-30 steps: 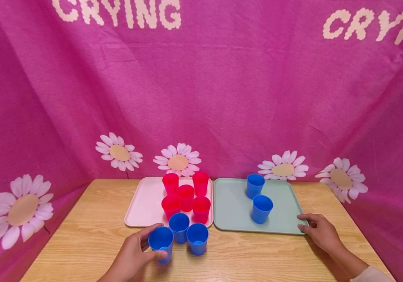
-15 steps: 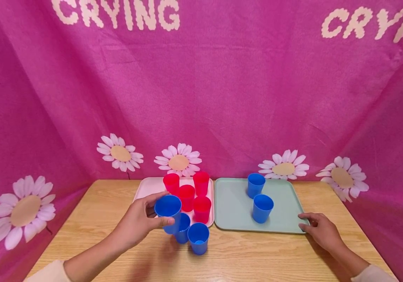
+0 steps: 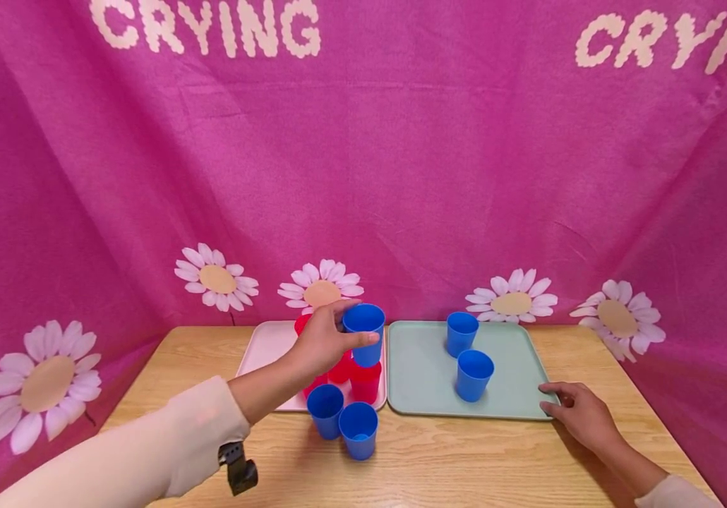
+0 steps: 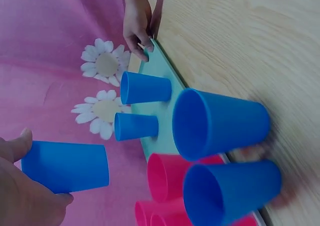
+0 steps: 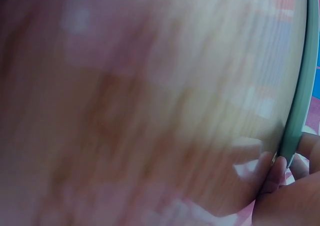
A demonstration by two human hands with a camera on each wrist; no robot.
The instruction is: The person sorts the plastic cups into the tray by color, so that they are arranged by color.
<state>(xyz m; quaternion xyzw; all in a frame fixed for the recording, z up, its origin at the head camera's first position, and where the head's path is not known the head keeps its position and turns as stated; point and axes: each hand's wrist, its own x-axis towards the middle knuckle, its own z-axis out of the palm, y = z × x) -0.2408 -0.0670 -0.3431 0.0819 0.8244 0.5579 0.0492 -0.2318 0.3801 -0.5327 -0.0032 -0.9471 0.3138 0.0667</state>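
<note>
My left hand (image 3: 320,344) grips a blue cup (image 3: 365,337) near its rim and carries it upright above the red cups (image 3: 365,382). In the left wrist view this held cup (image 4: 70,166) is raised away from the others, thumb and fingers on opposite sides. The red cups stand on the pink tray (image 3: 265,353), partly hidden behind my left hand. My right hand (image 3: 582,418) pinches the front right corner of the green tray (image 3: 423,384). Two blue cups, one in front (image 3: 474,377) and one behind (image 3: 461,335), stand on that tray.
Two more blue cups, a left one (image 3: 325,413) and a right one (image 3: 358,433), stand on the wooden table (image 3: 452,466) before the pink tray. The trays lie side by side. A pink cloth (image 3: 401,176) with daisies hangs behind the table.
My left hand has lifted the blue cup from the table's front and moved it up, forward and right over the red cups. The right hand stays at the green tray's corner.
</note>
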